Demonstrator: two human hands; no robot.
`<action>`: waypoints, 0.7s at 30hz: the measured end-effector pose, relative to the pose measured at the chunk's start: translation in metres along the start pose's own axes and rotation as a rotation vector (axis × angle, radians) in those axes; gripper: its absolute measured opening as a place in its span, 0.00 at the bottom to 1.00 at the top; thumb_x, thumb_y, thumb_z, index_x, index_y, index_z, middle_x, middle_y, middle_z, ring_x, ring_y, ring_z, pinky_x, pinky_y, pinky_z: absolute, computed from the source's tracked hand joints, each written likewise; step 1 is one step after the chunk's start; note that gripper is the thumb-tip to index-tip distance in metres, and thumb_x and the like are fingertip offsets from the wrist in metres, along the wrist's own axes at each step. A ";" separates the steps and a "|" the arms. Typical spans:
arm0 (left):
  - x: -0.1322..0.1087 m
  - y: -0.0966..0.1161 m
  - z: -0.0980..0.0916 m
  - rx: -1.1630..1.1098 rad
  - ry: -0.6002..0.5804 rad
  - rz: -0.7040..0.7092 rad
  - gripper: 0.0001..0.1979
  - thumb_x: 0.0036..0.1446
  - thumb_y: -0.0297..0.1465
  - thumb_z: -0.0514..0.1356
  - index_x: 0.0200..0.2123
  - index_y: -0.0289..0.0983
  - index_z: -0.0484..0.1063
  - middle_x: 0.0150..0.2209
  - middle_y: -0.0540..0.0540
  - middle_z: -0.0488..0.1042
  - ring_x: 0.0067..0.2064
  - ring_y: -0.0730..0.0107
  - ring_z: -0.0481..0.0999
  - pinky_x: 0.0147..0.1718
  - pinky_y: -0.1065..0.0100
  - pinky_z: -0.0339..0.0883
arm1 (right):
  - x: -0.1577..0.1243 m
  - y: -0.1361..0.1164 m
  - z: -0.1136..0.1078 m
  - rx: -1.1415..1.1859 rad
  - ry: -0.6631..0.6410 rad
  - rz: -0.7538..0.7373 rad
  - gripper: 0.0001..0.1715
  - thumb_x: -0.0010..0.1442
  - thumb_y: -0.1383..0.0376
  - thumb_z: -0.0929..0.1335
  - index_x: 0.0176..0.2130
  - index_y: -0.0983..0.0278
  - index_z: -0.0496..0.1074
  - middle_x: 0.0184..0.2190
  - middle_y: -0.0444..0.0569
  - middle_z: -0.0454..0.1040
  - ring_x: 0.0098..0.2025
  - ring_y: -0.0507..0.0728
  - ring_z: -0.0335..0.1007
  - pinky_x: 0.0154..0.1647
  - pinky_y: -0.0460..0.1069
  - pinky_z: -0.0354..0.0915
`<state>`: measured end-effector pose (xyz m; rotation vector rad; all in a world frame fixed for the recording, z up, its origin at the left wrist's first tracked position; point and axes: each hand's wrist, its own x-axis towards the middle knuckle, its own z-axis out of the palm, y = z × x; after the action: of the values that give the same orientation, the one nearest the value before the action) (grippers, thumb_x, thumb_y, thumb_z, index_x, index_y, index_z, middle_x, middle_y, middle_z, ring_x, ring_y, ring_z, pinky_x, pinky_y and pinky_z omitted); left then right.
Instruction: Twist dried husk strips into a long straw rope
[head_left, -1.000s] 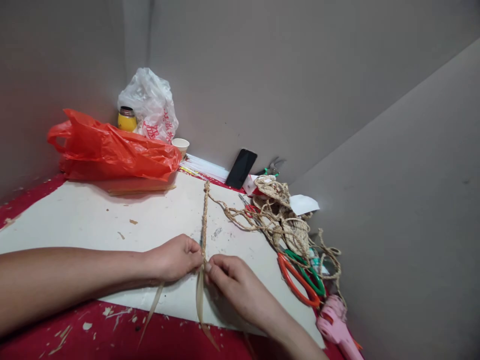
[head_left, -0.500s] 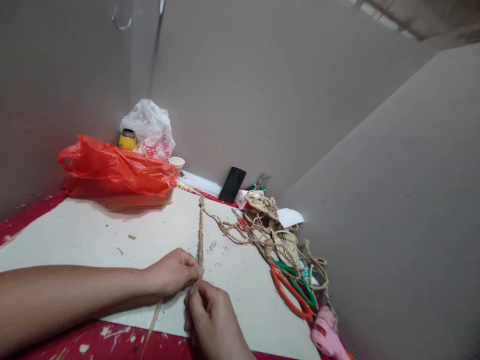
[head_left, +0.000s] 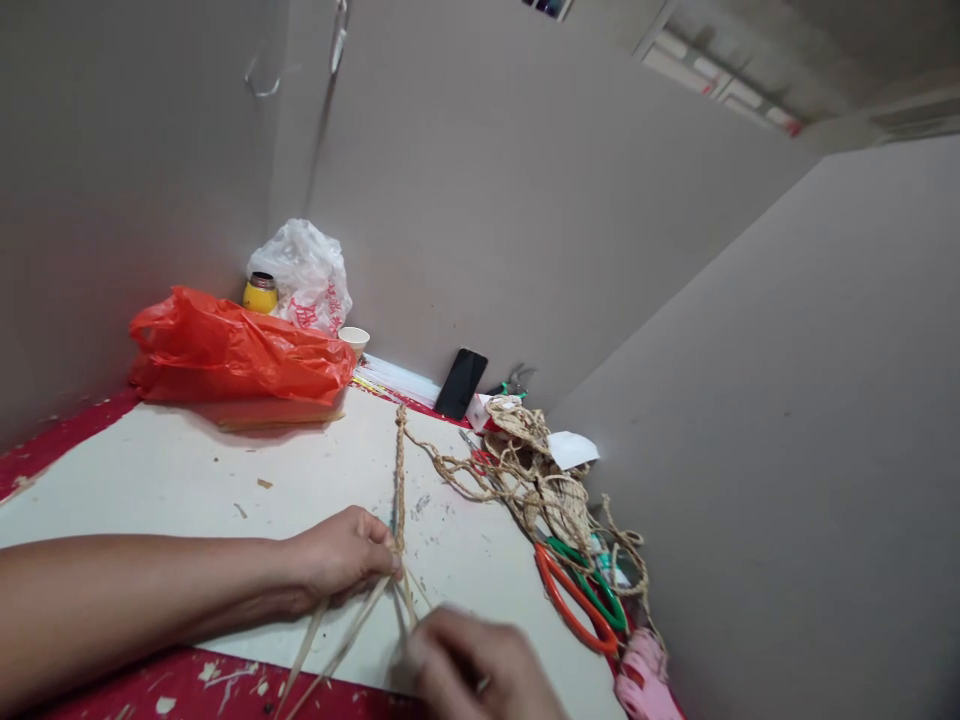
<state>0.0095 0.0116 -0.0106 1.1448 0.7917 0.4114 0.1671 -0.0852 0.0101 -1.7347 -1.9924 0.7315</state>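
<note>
A narrow braided straw cord (head_left: 400,480) lies lengthwise on the white board, its near end pinched between the thumb and fingers of my left hand (head_left: 349,552). From that pinch several loose pale straw strands (head_left: 360,622) fan out toward me. Two strands run down to the right, up to my right hand (head_left: 480,665), which is curled closed and blurred at the fingertips. One of them seems to pass into its grip, though the exact hold is smeared. The far end of the braid joins a thinner cord (head_left: 450,470) trailing right.
Along the right lie a heap of straw cord (head_left: 566,500), orange-and-green-handled scissors (head_left: 574,605) and a pink object (head_left: 643,680). Behind are a phone (head_left: 461,383), pliers (head_left: 517,382), a paper cup (head_left: 354,340), a red plastic bag (head_left: 247,350) and a yellow jar (head_left: 260,293). Grey partitions (head_left: 465,200) enclose the table.
My right hand has moved away from my left, down and to the right. More loose strands now show below the braid. My left hand keeps its pinch. The view has tilted slightly.
</note>
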 end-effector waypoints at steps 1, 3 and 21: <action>-0.001 0.001 0.000 -0.010 -0.011 0.004 0.08 0.43 0.33 0.58 0.19 0.37 0.63 0.08 0.58 0.53 0.11 0.80 0.46 0.10 0.72 0.36 | 0.004 -0.001 -0.013 0.054 0.114 0.037 0.20 0.58 0.52 0.62 0.28 0.63 0.75 0.21 0.48 0.73 0.24 0.53 0.65 0.24 0.45 0.57; -0.003 0.003 0.000 -0.021 -0.022 0.000 0.08 0.44 0.34 0.58 0.19 0.37 0.63 0.08 0.59 0.53 0.11 0.80 0.46 0.10 0.73 0.36 | 0.016 -0.003 -0.028 0.217 0.188 0.114 0.19 0.56 0.54 0.66 0.40 0.65 0.74 0.33 0.52 0.76 0.33 0.56 0.69 0.33 0.46 0.62; 0.000 -0.009 0.005 0.104 0.068 0.041 0.07 0.44 0.33 0.57 0.23 0.34 0.66 0.18 0.54 0.64 0.21 0.78 0.57 0.22 0.74 0.50 | 0.058 0.019 -0.011 0.672 -0.437 0.205 0.15 0.55 0.61 0.66 0.22 0.68 0.66 0.15 0.38 0.57 0.18 0.45 0.46 0.18 0.44 0.41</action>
<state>0.0129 0.0049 -0.0179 1.2508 0.8577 0.4497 0.1802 -0.0249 0.0044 -1.4440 -1.5239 1.7366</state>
